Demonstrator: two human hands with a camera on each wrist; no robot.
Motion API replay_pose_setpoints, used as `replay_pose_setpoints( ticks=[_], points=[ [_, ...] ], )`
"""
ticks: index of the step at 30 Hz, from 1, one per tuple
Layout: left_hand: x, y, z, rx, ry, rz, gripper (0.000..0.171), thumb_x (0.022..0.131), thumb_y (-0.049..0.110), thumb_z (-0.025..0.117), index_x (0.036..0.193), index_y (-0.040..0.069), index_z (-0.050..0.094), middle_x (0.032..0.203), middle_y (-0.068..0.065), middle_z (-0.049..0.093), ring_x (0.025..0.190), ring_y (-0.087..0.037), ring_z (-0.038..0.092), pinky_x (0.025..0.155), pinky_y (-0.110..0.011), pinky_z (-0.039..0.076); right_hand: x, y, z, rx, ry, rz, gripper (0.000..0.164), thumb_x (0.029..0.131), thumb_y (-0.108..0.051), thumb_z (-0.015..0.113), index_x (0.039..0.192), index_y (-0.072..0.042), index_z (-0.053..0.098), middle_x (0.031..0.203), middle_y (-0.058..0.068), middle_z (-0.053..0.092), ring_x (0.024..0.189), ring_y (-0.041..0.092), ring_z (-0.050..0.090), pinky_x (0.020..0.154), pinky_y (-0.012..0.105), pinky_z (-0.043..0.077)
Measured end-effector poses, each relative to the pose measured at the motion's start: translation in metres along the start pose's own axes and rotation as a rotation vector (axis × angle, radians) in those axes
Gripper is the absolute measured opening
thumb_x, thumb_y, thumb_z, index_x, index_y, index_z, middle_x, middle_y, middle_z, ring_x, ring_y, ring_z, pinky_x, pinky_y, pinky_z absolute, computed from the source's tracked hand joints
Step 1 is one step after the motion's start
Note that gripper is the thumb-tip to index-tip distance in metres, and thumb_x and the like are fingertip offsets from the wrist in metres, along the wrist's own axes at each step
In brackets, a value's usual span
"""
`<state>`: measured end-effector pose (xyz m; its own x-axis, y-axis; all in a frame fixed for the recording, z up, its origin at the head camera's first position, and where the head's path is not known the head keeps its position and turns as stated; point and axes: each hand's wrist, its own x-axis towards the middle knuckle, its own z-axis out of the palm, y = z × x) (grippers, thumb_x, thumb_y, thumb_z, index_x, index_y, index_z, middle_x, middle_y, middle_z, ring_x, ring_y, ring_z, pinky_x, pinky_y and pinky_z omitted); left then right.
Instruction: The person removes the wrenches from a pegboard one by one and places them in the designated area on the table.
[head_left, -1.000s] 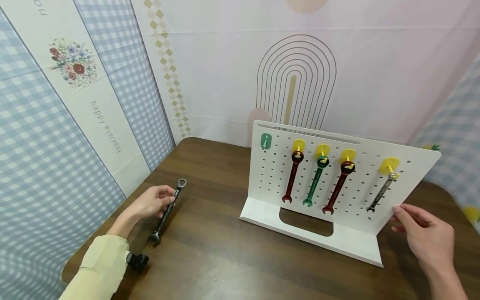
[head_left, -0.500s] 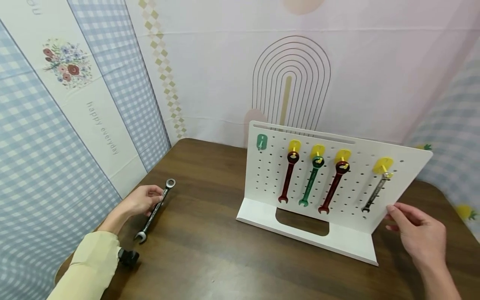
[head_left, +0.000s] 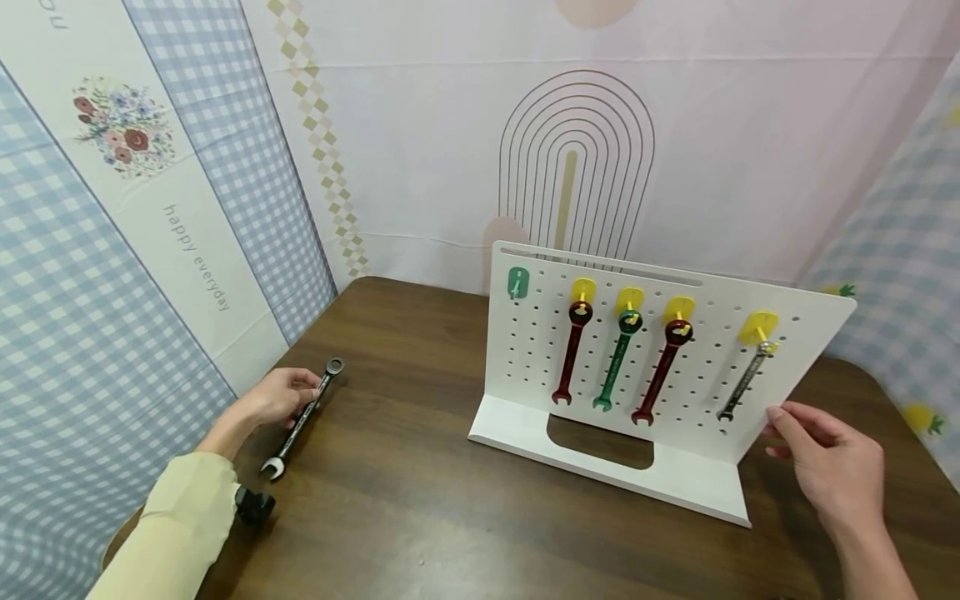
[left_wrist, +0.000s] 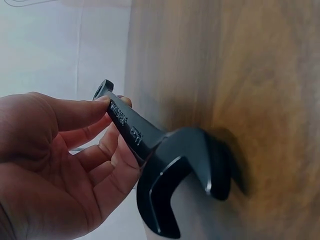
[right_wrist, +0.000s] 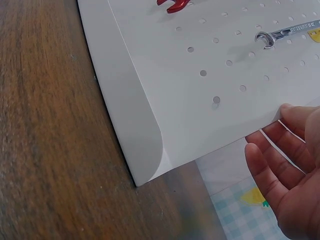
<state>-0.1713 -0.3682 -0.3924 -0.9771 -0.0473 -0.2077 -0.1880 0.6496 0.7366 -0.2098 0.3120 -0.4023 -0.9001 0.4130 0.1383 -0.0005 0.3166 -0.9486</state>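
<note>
My left hand (head_left: 279, 397) pinches a dark metal combination wrench (head_left: 303, 418) by its shank near the table's left side. In the left wrist view the wrench's open end (left_wrist: 167, 175) points toward the camera, its ring end farther off. At the right, my right hand (head_left: 832, 467) holds the side edge of a white pegboard stand (head_left: 607, 479) between thumb and fingers. On yellow hooks hang a dark red wrench (head_left: 572, 354), a green wrench (head_left: 615, 362), another dark red wrench (head_left: 662, 372) and a small silver wrench (head_left: 742, 382). A green hook (head_left: 517, 284) at the upper left bears nothing.
The brown wooden table (head_left: 405, 500) bears the stand on its right half. Behind it hangs a pale patterned cloth (head_left: 420, 150), with a blue checked cloth (head_left: 225, 83) at the left. A black strap device (head_left: 255, 505) sits on my left wrist.
The view has shifted, so everything sits farther left in frame. The left hand has turned the wrench slightly, its open end swinging left. The right hand keeps its hold on the pegboard edge.
</note>
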Motion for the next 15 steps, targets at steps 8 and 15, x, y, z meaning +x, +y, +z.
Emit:
replay_pose_setpoints(
  ticks=[8,15],
  points=[
    [0.007,0.000,-0.007,0.014,0.003,-0.001,0.025,0.106,0.004,0.055,0.122,-0.015,0.056,0.086,-0.005,0.064,0.069,-0.015,0.052,0.055,-0.029,0.054,0.001,0.001,0.000,-0.005,-0.005,0.002,0.004,0.098,-0.022,0.077,0.100,-0.020,0.080,0.070,-0.023,0.072,0.063,-0.002,0.070,0.055,0.020,0.060],
    [0.009,-0.004,-0.012,0.060,0.003,-0.014,0.027,0.106,0.005,0.054,0.125,-0.015,0.056,0.088,-0.009,0.062,0.072,-0.015,0.052,0.056,-0.029,0.055,0.001,0.001,0.001,-0.014,-0.006,-0.004,0.006,0.097,-0.022,0.078,0.102,-0.019,0.080,0.072,-0.023,0.072,0.064,-0.002,0.071,0.055,0.020,0.060]
  ],
)
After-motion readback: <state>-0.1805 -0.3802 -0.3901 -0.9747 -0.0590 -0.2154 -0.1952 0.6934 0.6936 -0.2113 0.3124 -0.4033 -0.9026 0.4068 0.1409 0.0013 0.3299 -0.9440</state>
